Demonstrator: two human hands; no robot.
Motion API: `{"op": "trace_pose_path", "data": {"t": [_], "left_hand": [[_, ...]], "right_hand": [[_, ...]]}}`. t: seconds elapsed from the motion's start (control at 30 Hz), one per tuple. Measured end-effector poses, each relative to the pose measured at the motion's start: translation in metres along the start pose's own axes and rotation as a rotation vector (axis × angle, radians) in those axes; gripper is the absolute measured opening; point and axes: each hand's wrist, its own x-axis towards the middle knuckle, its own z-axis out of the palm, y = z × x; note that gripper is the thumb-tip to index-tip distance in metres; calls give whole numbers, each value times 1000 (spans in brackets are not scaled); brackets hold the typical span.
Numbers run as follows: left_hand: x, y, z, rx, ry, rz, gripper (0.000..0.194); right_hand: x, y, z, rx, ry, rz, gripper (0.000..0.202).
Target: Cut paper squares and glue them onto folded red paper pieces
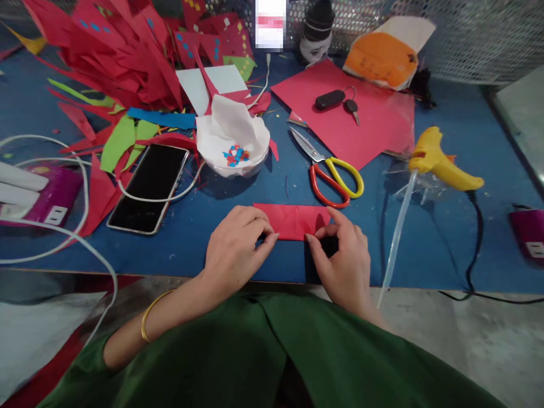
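A folded strip of red paper point(292, 221) lies flat near the front edge of the blue table. My left hand point(238, 243) pinches its left end between thumb and fingers. At the other end, my right hand point(342, 258) grips the strip the same way, thumb on the lower edge and a finger by the upper corner. Just beyond the paper rest scissors point(315, 156) with one red and one yellow handle, blades parted slightly and pointing away to the left. A paper-lined bowl point(216, 161) with small blue and red paper bits stands behind my left hand.
Left of my hands lie a phone point(147, 190), white cables and a purple box point(63, 190). Red paper scraps point(123, 62) pile up at the back left. Red sheets point(361, 136) carry a key point(352, 107). A yellow glue gun point(444, 161) with its cord lies at right.
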Motion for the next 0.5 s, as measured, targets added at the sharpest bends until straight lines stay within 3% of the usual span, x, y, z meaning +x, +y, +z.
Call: {"op": "trace_pose_path", "data": {"t": [0.5], "left_hand": [[-2, -2, 1, -19, -4, -28, 13]], "right_hand": [[-2, 1, -1, 3, 30, -47, 37]]}}
